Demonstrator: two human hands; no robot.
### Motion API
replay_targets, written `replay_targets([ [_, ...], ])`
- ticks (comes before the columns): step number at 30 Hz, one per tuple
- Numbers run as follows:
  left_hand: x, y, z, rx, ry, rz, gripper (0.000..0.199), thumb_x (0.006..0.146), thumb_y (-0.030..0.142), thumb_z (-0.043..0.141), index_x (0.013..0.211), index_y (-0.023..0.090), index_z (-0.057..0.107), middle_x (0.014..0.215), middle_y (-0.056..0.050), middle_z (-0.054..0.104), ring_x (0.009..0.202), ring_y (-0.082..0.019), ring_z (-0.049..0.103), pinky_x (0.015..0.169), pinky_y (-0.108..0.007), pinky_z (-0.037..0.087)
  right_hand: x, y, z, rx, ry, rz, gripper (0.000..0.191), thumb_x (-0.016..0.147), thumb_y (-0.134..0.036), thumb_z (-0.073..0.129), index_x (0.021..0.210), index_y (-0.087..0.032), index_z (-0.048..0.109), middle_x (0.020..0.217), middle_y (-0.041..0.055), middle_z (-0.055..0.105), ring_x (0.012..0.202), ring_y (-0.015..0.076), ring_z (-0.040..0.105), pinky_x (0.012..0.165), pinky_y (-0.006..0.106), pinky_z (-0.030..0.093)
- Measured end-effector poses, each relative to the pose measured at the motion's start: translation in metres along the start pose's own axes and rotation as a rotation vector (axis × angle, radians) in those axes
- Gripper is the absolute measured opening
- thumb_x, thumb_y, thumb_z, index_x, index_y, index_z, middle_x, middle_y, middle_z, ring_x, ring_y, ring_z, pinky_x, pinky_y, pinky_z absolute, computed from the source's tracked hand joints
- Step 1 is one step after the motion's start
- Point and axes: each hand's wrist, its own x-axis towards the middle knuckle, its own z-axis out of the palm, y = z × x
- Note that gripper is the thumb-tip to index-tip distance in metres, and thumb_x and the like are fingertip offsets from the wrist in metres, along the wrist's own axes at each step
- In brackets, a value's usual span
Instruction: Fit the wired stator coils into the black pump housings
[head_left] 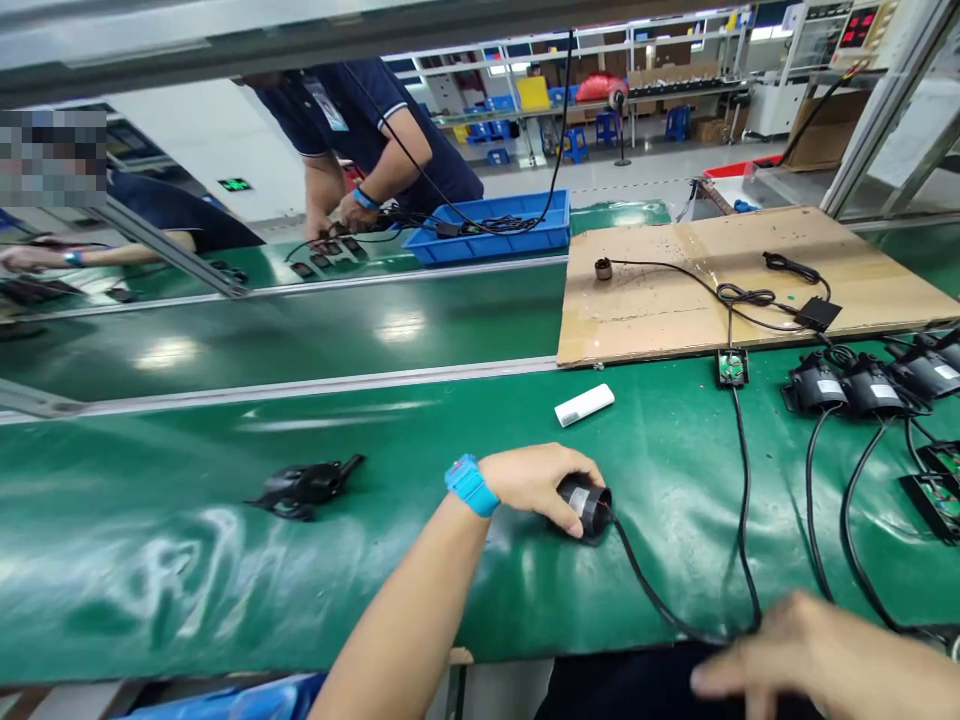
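The right hand (817, 650), blurred, was loosely open at four o'clock from the black cylindrical housing (586, 508), near a smooth rubbery cable (651, 590). The left hand (536, 482) gripped that housing, curved plastic with a pale label, on the glossy, rippled green mat (420, 590). The cable looped between housing and right hand, then up to an open circuit-board case (732, 368) at two o'clock. An angular black plastic part (304, 488) lay at nine, a smooth white block (585, 405) at twelve, labelled round housings (847, 385) past two. Beyond, flat taped cardboard (660, 330) at one and a metal rail (375, 380) bordered the mat; a ribbed blue bin (525, 240) stood at eleven, beside a co-worker (375, 140).
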Motion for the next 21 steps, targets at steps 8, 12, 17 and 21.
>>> replay_targets([
  [8, 0.015, 0.024, 0.002, 0.475, 0.214, -0.285, 0.055, 0.078, 0.028, 0.081, 0.128, 0.017, 0.059, 0.120, -0.013, 0.066, 0.115, -0.030, 0.062, 0.096, -0.042, 0.049, -0.009, 0.097, -0.103, -0.679, 0.698, 0.551, 0.039, 0.102, -0.048, 0.051, 0.078, -0.018, 0.058, 0.067, -0.0012, 0.057, 0.060, 0.0132, 0.052, 0.059, 0.028, 0.041],
  [12, 0.028, 0.020, 0.004, 0.559, 0.126, -0.368, 0.064, 0.063, 0.033, 0.092, 0.117, 0.019, 0.061, 0.109, -0.010, 0.070, 0.104, -0.032, 0.067, 0.083, -0.038, 0.052, 0.012, 0.153, -0.137, -0.959, 0.622, 0.641, 0.029, 0.096, -0.023, 0.058, 0.123, -0.014, 0.066, 0.114, 0.0107, 0.069, 0.107, 0.0281, 0.065, 0.089, 0.038, 0.052],
  [17, 0.008, 0.020, 0.006, 0.591, 0.148, -0.352, 0.072, 0.059, 0.023, 0.094, 0.125, 0.024, 0.066, 0.125, -0.010, 0.067, 0.119, -0.033, 0.060, 0.097, -0.044, 0.048, 0.013, 0.164, -0.118, -0.990, 0.460, 0.648, 0.023, 0.095, -0.014, 0.057, 0.113, -0.015, 0.071, 0.111, 0.0119, 0.070, 0.102, 0.0292, 0.067, 0.085, 0.041, 0.055],
  [21, -0.015, 0.026, 0.020, 0.535, 0.350, -0.246, 0.090, 0.068, 0.044, 0.090, 0.146, 0.022, 0.051, 0.146, -0.013, 0.053, 0.137, -0.034, 0.047, 0.109, -0.047, 0.041, -0.006, 0.140, -0.069, -0.966, 0.366, 0.507, 0.020, 0.100, -0.019, 0.054, 0.109, -0.021, 0.072, 0.110, 0.0039, 0.071, 0.099, 0.0214, 0.066, 0.088, 0.036, 0.052],
])
